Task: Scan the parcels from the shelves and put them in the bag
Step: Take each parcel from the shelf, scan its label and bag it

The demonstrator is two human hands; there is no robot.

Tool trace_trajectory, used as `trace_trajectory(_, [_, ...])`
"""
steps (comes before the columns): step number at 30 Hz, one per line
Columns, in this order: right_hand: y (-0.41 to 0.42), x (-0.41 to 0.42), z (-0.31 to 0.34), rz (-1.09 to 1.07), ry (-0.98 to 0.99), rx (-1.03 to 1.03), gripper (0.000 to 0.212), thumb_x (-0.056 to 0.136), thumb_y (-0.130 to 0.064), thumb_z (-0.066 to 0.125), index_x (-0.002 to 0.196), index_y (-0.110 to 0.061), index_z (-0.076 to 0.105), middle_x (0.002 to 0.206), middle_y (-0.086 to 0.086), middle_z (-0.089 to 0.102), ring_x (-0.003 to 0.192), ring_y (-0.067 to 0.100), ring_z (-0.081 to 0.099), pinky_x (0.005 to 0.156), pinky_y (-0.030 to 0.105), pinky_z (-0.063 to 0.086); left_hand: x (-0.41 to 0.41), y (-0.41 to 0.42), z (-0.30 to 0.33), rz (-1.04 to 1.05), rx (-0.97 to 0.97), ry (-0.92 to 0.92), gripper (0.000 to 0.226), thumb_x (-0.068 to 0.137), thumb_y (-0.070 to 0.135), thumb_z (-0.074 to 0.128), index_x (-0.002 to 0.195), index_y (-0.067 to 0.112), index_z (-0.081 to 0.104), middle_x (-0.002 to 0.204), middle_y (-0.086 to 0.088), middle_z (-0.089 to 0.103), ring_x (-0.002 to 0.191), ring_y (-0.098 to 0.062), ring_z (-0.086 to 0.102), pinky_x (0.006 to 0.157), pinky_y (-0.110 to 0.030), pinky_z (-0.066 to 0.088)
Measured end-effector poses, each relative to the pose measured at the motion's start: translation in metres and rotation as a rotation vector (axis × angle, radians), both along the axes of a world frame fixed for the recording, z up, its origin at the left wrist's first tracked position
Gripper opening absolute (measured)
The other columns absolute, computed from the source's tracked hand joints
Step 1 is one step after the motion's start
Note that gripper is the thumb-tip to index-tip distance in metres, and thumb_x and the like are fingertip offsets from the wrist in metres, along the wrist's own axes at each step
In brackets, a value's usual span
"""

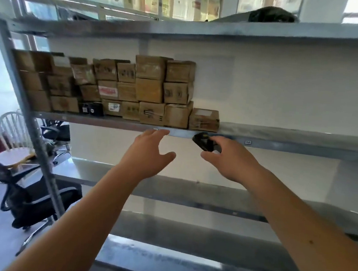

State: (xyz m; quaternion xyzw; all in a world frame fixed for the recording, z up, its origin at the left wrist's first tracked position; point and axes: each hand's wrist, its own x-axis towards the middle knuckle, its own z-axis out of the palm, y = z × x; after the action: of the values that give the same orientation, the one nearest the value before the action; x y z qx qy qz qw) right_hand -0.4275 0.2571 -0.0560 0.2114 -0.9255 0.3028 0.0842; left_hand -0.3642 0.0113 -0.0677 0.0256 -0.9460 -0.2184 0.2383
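My right hand point(228, 159) has its fingers wrapped round the black scanner point(204, 142) just under the shelf point(293, 138) edge; my left hand point(150, 152) reaches up, fingers spread and holding nothing. The parcels point(117, 88) sit stacked on that shelf, untouched. No bag in view, so plenty seems left

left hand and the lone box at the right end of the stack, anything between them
Head view: only the shelf edge lies between the left hand and the lone box. The right hand, holding the scanner, sits off to the side.
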Motion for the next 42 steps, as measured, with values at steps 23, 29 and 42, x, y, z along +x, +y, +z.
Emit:
trace_trajectory(23, [0.039, -0.268, -0.002, -0.151, 0.067, -0.077, 0.046, 0.092, -0.056, 0.065, 0.135, -0.041, 0.057, 0.103, -0.018, 0.062, 0.088, 0.002, 0.059, 0.078, 0.035, 0.054, -0.309, 0.065, 0.013, -0.151, -0.074, -0.089, 0.072, 0.093, 0.059, 0.065, 0.154, 0.026, 0.048, 0.151, -0.002, 0.054, 0.131, -0.024, 0.055, 0.109, -0.044, 0.050])
trace_trajectory(29, [0.041, -0.283, -0.015, -0.224, 0.035, -0.070, 0.048, 0.090, -0.056, 0.066, 0.134, -0.038, 0.059, 0.107, -0.014, 0.065, 0.090, 0.003, 0.060, 0.084, 0.037, 0.055, -0.335, 0.074, -0.003, -0.106, -0.298, -0.078, 0.072, 0.088, 0.077, 0.052, 0.136, 0.025, 0.059, 0.136, -0.003, 0.060, 0.121, -0.027, 0.057, 0.100, -0.045, 0.050])
trace_trajectory(42, [0.051, -0.248, -0.015, -0.413, -0.032, -0.083, 0.050, 0.087, -0.058, 0.063, 0.135, -0.042, 0.058, 0.115, -0.014, 0.067, 0.087, 0.009, 0.066, 0.079, 0.038, 0.058, -0.342, 0.080, -0.016, -0.107, -0.234, 0.050, 0.059, 0.074, 0.069, 0.049, 0.115, 0.030, 0.067, 0.118, 0.006, 0.066, 0.118, -0.022, 0.057, 0.109, -0.054, 0.034])
